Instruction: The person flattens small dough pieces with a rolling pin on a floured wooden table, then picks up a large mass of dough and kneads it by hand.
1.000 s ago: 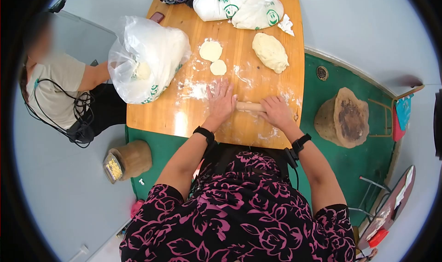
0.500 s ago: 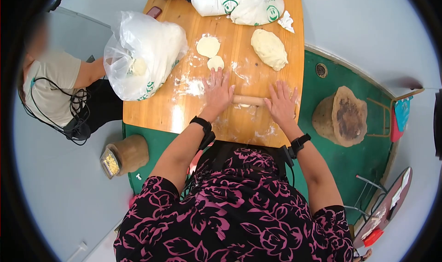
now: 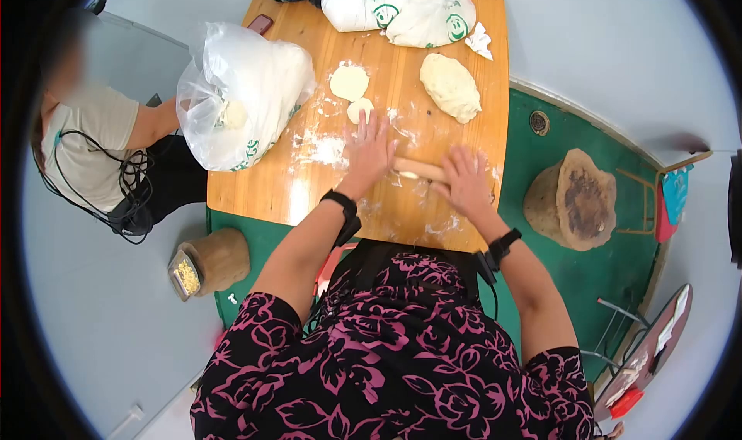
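Observation:
A wooden rolling pin (image 3: 420, 169) lies tilted on the floured table, with a small piece of dough (image 3: 408, 175) showing at its near edge. My left hand (image 3: 369, 150) rests flat on the pin's left end, fingers stretched and apart. On the right end lies my right hand (image 3: 466, 179), its fingers spread, slightly bent and a little blurred. Just beyond my left fingertips is a small flat dough round (image 3: 360, 110), touching a larger dough round (image 3: 349, 82). A big lump of dough (image 3: 450, 88) sits farther back on the right.
The wooden table (image 3: 309, 197) bears a large plastic bag (image 3: 247, 92) at left, two tied white bags (image 3: 369, 1) at the back, crumpled tissue (image 3: 479, 40) and a phone (image 3: 260, 24). A person (image 3: 100, 139) sits at left. Wooden stumps (image 3: 583, 200) stand on the green floor.
The rolling pin has gone from nearly level to tilted, its right end now nearer my body. My right hand has moved slightly toward me and left, its fingers more bent.

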